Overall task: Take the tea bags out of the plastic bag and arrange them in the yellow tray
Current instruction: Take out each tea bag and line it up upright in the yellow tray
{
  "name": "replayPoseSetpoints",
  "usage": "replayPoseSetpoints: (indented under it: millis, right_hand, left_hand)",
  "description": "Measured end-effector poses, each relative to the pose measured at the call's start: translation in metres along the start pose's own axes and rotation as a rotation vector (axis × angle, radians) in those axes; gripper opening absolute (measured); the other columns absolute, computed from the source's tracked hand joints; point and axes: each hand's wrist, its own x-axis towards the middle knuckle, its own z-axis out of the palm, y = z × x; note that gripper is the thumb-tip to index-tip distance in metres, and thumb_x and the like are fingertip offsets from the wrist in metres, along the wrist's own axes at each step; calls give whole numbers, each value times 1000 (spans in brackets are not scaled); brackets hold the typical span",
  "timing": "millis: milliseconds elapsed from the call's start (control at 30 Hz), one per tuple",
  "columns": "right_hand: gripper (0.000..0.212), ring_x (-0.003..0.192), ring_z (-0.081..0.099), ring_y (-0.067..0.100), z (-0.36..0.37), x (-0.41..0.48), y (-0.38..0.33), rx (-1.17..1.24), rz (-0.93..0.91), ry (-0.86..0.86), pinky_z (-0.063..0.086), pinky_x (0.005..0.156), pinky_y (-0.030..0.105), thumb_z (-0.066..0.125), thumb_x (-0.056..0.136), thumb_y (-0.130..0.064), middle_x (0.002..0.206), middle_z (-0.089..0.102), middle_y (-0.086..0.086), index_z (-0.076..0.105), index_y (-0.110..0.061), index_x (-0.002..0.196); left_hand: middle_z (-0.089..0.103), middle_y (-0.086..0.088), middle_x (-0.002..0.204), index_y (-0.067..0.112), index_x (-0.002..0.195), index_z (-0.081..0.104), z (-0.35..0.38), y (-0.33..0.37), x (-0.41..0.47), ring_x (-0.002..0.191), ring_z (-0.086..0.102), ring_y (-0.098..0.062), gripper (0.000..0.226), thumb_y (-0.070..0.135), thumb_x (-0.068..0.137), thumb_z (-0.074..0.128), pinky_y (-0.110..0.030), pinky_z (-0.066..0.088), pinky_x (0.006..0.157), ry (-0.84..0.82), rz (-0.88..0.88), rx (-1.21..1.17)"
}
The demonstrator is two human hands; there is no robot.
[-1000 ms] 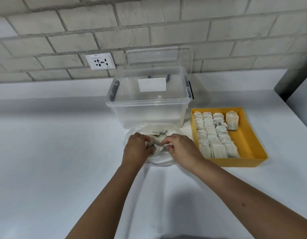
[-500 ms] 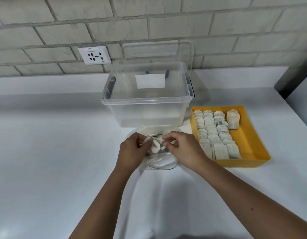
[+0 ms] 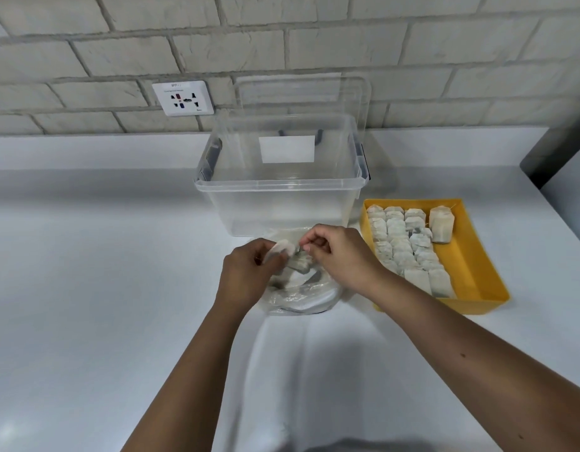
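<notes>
A clear plastic bag (image 3: 301, 300) lies crumpled on the white counter in front of the storage box. Above it my left hand (image 3: 249, 275) pinches a white tea bag (image 3: 282, 247). My right hand (image 3: 341, 256) has its fingers curled and pinches at more tea bags (image 3: 298, 264) between the two hands; what exactly it grips is partly hidden. To the right stands the yellow tray (image 3: 471, 275), holding several tea bags (image 3: 402, 246) laid in rows, plus one tea bag (image 3: 441, 225) lying apart at the back.
A clear storage box (image 3: 282, 197) with its lid leaning behind stands just beyond the bag. A wall socket (image 3: 183, 98) sits on the brick wall. A dark post (image 3: 556, 154) stands at the far right edge of the white counter (image 3: 86, 288).
Both hands have lifted slightly out of the plastic bag, drawing tea bags up with them. The view has shifted a little; the tray's contents look the same.
</notes>
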Motion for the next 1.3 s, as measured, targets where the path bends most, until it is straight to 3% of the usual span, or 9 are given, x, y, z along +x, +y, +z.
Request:
replayPoseSetpoints:
  millis: [133, 233, 367, 467, 633, 833, 967, 1133, 1300]
  right_hand:
    - [11, 94, 61, 15, 7, -3, 13, -301, 1, -63, 50, 77, 30, 62, 91, -18, 103, 63, -4, 67, -18, 101]
    - [19, 95, 58, 15, 16, -5, 10, -463, -15, -84, 38, 66, 27, 65, 87, -35, 103, 59, -6, 62, -23, 101]
    - [19, 96, 61, 19, 27, 0, 8, -575, -45, -45, 38, 67, 28, 63, 87, -41, 101, 62, -4, 64, -26, 100]
    - [13, 91, 61, 15, 23, -1, 10, -460, -5, -17, 37, 65, 26, 65, 87, -40, 95, 64, -7, 71, -31, 94]
    - [2, 74, 66, 3, 0, -13, 11, -48, 86, 54, 53, 71, 26, 76, 82, -29, 80, 73, -14, 77, -28, 83]
    - [9, 64, 66, 17, -21, -22, -9, 656, 341, -41, 57, 64, 26, 70, 88, -13, 76, 70, 6, 72, -6, 93]
    - [12, 60, 64, 15, -16, -22, -16, 702, 427, -94, 56, 58, 23, 68, 90, -13, 74, 69, 4, 71, -3, 95]
    - [10, 61, 65, 17, -6, -17, -16, 628, 457, -71, 55, 61, 27, 71, 87, -15, 71, 69, 5, 70, -4, 89]
    - [11, 62, 65, 19, -2, -7, -13, 525, 425, -77, 55, 60, 28, 62, 93, -16, 75, 68, 7, 70, -9, 90]
  left_hand:
    - [70, -9, 73, 16, 78, 70, -2, -5, 5, 74, 64, -30, 23, 35, 91, 65, -40, 51, 73, 107, -32, 72]
    - [70, -6, 71, 18, 78, 71, -1, -7, 4, 75, 67, -30, 22, 33, 92, 63, -41, 52, 74, 123, -57, 67]
    - [73, -3, 73, 19, 85, 74, -1, -10, 3, 73, 72, -27, 18, 32, 92, 63, -44, 57, 79, 136, -101, -13]
    - [74, -2, 73, 20, 86, 75, -5, -11, 2, 67, 74, -22, 15, 29, 93, 64, -45, 60, 78, 153, -134, -90]
    - [75, -5, 78, 16, 91, 74, -9, -9, -1, 64, 74, -21, 14, 21, 95, 61, -45, 62, 76, 164, -186, -199]
    - [76, -16, 94, 4, 101, 71, 3, 5, -7, 76, 76, -29, 19, 16, 99, 57, -37, 63, 69, 27, -281, -485]
    - [76, -17, 97, 1, 111, 68, 9, 13, -10, 86, 75, -32, 29, 22, 103, 48, -41, 61, 80, -57, -337, -645]
    - [77, -14, 91, 9, 102, 71, 8, 15, -10, 81, 76, -29, 48, 51, 99, 48, -39, 61, 77, -39, -329, -588]
    - [71, -27, 94, 8, 91, 75, 6, 6, -9, 66, 72, -24, 12, 19, 90, 70, -46, 61, 82, 75, -228, -391]
